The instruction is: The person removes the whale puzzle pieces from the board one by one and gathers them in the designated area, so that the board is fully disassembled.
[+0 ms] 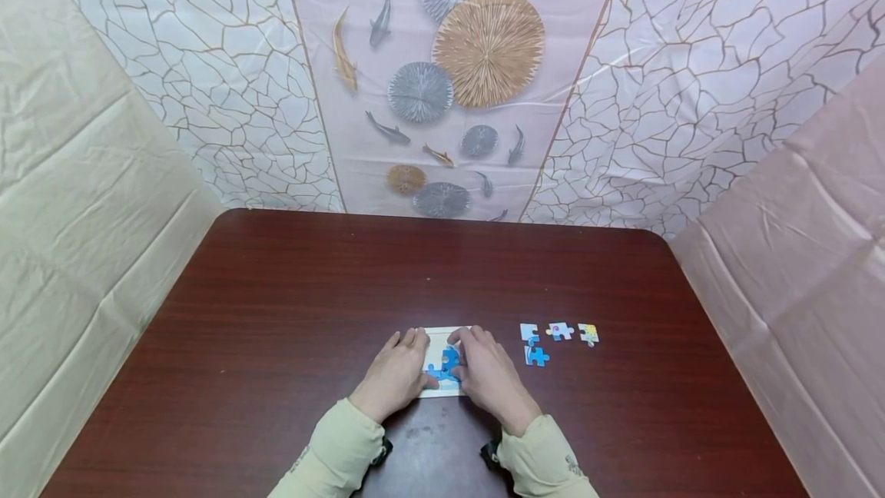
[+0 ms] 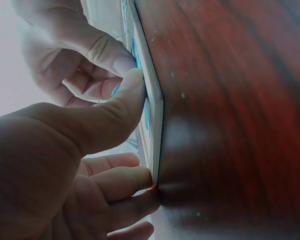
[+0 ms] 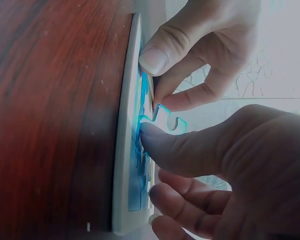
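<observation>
A small white-rimmed puzzle board [image 1: 442,394] lies flat on the table, with blue jigsaw pieces [image 3: 137,197] set in its lower and right parts. My left hand [image 1: 392,376] holds the board's left side, fingers along the edge and thumb over the front rim. On the other side, my right hand [image 1: 492,375] curls over the board and pinches a blue-edged puzzle piece [image 3: 162,118]. That piece stands tilted up from the board, beside the right thumb [image 3: 177,147]. In the left wrist view the two thumbs meet near the front rim [image 2: 157,112].
Several loose puzzle pieces lie right of the board: a pale blue one [image 1: 528,331], a blue one [image 1: 535,356], a white one [image 1: 560,331] and a yellow one [image 1: 588,333]. The brown table [image 1: 311,290] ends at patterned cloth [image 1: 442,137] behind.
</observation>
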Tool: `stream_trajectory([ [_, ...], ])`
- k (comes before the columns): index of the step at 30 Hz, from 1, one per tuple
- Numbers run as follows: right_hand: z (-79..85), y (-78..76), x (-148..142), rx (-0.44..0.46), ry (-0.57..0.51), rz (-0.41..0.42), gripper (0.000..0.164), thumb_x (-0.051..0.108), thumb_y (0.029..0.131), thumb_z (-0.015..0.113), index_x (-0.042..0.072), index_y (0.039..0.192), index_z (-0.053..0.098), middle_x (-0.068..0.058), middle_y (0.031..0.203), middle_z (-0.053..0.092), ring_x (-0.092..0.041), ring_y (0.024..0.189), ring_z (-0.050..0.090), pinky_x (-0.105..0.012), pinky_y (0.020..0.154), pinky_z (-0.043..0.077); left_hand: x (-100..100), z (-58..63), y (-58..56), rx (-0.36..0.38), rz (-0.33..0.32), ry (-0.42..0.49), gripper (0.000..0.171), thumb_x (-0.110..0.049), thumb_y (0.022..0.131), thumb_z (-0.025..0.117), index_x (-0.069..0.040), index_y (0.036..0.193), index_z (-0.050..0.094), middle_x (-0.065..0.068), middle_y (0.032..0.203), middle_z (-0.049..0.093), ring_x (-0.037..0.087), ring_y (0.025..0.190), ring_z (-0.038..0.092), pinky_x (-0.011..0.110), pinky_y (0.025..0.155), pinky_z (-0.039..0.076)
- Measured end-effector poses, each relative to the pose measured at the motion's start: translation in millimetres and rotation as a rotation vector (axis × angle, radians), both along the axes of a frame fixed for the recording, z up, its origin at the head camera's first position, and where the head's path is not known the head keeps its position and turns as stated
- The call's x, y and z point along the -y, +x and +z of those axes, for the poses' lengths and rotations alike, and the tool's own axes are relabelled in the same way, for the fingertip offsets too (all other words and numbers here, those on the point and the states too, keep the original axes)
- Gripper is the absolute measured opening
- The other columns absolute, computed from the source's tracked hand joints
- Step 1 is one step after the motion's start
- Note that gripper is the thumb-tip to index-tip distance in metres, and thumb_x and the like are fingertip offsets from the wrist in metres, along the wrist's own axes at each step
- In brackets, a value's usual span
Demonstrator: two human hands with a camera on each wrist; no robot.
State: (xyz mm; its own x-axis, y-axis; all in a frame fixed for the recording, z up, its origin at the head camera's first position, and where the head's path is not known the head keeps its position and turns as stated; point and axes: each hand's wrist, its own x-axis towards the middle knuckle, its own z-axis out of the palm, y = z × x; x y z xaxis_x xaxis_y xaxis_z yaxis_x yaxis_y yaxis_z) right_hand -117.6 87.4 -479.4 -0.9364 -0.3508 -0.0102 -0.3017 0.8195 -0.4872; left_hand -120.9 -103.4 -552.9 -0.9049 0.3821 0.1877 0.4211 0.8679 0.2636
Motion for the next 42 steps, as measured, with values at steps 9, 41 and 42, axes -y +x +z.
stream_trajectory([
  [9,-53.5,-13.2,-14,-0.120,-0.066,0.064,0.046,0.002,0.088,0.092,0.013,0.126,0.069,-0.003,0.102,0.061,-0.020,0.093,0.055,-0.040,0.079,0.055,1,-0.1,1.3,0.006,0.002,0.013,0.081,-0.042,0.086,0.098,0.008,0.141,0.065,0.027,0.140,0.076,0.039,0.137,0.073,0.057,0.121,0.057],
  [41,7.9,-1.2,-41,-0.019,-0.327,-0.163,0.023,-0.001,0.104,0.075,0.005,0.126,0.076,-0.004,0.094,0.070,-0.014,0.081,0.058,-0.026,0.069,0.053,2,8.4,5.0,0.014,-0.026,0.061,0.076,-0.037,0.086,0.097,0.007,0.137,0.062,0.031,0.140,0.074,0.043,0.138,0.072,0.059,0.121,0.057],
  [42,8.7,-2.1,-44,-0.021,-0.333,-0.177,0.023,-0.001,0.104,0.075,0.005,0.127,0.077,-0.005,0.093,0.070,-0.015,0.080,0.058,-0.026,0.069,0.053,2,14.6,7.0,0.019,-0.030,0.067,0.075,-0.035,0.087,0.097,0.008,0.137,0.062,0.032,0.140,0.074,0.044,0.138,0.072,0.059,0.121,0.056],
])
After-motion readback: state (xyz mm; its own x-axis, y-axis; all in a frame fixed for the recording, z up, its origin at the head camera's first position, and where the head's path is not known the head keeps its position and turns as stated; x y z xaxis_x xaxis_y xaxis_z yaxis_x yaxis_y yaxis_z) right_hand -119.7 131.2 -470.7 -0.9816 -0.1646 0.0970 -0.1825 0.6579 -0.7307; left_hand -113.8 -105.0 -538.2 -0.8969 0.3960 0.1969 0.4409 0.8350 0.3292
